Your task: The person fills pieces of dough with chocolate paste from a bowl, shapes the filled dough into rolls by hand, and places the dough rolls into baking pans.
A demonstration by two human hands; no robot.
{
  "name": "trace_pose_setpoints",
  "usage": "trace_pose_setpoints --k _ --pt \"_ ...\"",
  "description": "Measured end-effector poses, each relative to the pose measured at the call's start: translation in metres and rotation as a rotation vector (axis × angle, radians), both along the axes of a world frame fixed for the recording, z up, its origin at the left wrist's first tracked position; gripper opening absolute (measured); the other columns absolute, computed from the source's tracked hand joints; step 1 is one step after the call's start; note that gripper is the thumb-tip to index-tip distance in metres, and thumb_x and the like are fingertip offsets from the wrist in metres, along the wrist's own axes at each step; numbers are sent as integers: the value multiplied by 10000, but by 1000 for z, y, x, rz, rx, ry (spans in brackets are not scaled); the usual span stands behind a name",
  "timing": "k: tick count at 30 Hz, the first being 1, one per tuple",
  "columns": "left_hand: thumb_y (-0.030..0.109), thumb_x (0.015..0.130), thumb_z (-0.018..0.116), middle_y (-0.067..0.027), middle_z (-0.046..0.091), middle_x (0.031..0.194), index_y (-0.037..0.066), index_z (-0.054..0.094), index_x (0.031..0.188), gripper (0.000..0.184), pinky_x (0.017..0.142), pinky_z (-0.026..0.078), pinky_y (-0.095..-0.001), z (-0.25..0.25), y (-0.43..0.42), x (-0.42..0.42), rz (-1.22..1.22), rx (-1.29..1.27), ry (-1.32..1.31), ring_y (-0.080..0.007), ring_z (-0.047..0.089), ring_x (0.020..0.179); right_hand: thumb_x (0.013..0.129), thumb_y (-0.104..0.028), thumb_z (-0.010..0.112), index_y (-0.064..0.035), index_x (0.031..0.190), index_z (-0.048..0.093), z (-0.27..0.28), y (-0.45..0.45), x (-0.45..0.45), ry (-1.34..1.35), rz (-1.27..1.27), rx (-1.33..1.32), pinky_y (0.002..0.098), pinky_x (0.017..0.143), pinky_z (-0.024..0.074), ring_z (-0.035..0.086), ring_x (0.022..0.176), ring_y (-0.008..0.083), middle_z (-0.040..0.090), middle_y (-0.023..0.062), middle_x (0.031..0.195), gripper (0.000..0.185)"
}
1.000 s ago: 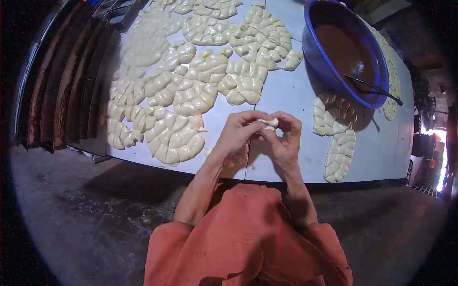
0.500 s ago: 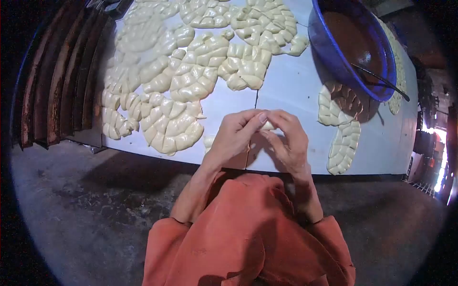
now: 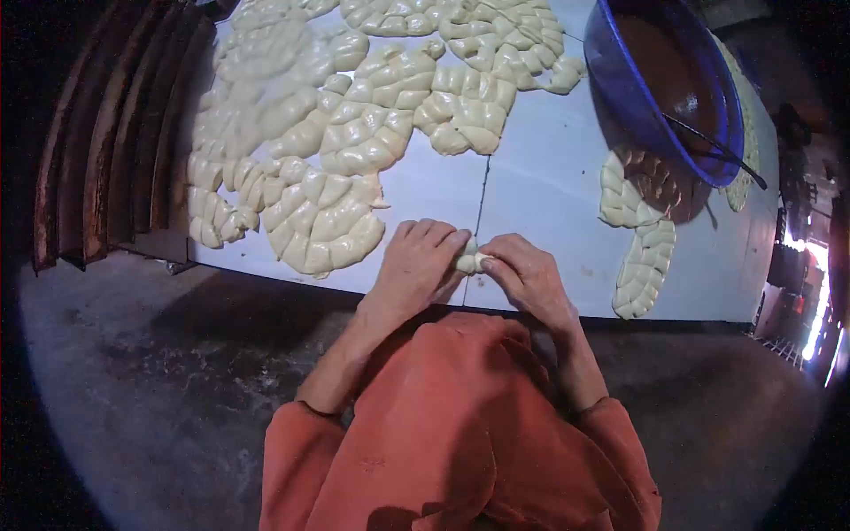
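A small piece of pale dough [image 3: 470,257] lies between my two hands near the table's front edge. My left hand [image 3: 420,264] is closed on its left side, with the fingertips resting along the dough. Thumb and fingers of my right hand [image 3: 526,274] pinch the dough's right end. Just left of my left hand is a glossy slab of dough [image 3: 323,226] scored into many small pieces. A narrow strip of cut dough [image 3: 644,270] lies to the right of my right hand.
More cut dough [image 3: 367,133] covers the table's left and back. At the back right stands a blue basin [image 3: 611,84] holding brown filling [image 3: 660,66], with a dark long-handled utensil [image 3: 717,146] in it. Rusty metal trays [image 3: 111,133] are stacked upright at the left of the white table [image 3: 540,195].
My hands have come down from above the table and spread slightly apart. The dough piece, mostly hidden within my fingers before, now shows between them.
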State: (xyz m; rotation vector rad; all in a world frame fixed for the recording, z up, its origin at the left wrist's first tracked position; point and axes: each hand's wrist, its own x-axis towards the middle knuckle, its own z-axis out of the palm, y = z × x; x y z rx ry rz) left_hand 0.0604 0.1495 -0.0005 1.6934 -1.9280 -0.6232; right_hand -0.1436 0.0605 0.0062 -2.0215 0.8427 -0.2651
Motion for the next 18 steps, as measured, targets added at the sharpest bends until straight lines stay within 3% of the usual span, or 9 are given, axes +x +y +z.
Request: trace_pose_setpoints --k 3,5,7,9,10,11,13,15,18 --pt "238 768 770 -87 617 1137 69 549 1321 620 952 425 -446 5 3 1 13 1 24 -294 573 1058 917 -208 676 -83 1056 669 10 3 8 206 -16 -126 369 746 539 653 862 305 650 83 1040 187" --pt "279 754 796 -100 616 1171 69 513 1394 730 989 410 -475 11 9 7 7 -21 63 -310 569 1076 913 -217 681 -73 1060 671 14 3 13 166 -1 -212 384 757 538 650 860 315 644 92 1056 205" --pt "315 759 803 -114 605 1253 68 502 1421 768 1047 378 -501 16 18 19 36 -15 39 -325 566 1122 901 -227 694 -53 1053 670 15 4 21 74 -164 -279 408 774 531 652 879 325 645 107 1049 232" --pt "318 777 801 -133 612 1276 60 566 1349 670 1079 358 -510 20 27 36 165 -78 87 -342 575 1137 888 -226 704 -31 1059 667 16 4 36 61 -208 -214 424 787 522 650 896 342 645 131 1065 261" --pt "242 771 802 -137 626 1216 55 616 1261 557 1023 392 -523 14 30 46 240 -154 63 -312 596 1099 888 -217 703 -29 1063 665 17 2 48 62 -157 -164 422 788 522 650 898 346 646 139 1079 260" --pt "242 771 802 -137 626 1216 55 616 1261 557 1023 392 -523 7 34 56 245 -158 61 -312 596 1099 888 -209 701 -27 1068 664 17 0 61 65 -106 -117 420 790 521 650 900 351 647 147 1093 259" --pt "227 798 779 -124 649 1157 54 667 1122 384 978 411 -487 -3 39 72 556 -228 -6 -308 604 1073 873 -189 702 -23 1072 662 13 -6 97 23 -36 -142 427 779 518 636 911 352 633 152 1089 262" --pt "210 801 775 -113 649 1143 58 670 1051 311 946 415 -452 -3 38 88 589 -232 -147 -301 604 1066 847 -187 711 -34 1069 654 9 -14 136 -45 153 -385 437 772 510 617 929 342 608 145 1049 275" --pt "210 783 788 -111 635 1152 64 658 1073 350 961 403 -437 -5 39 95 603 -222 -138 -295 586 1098 823 -159 711 -49 1092 647 -12 -19 171 -52 247 -391 446 770 501 597 950 343 582 145 1016 298"
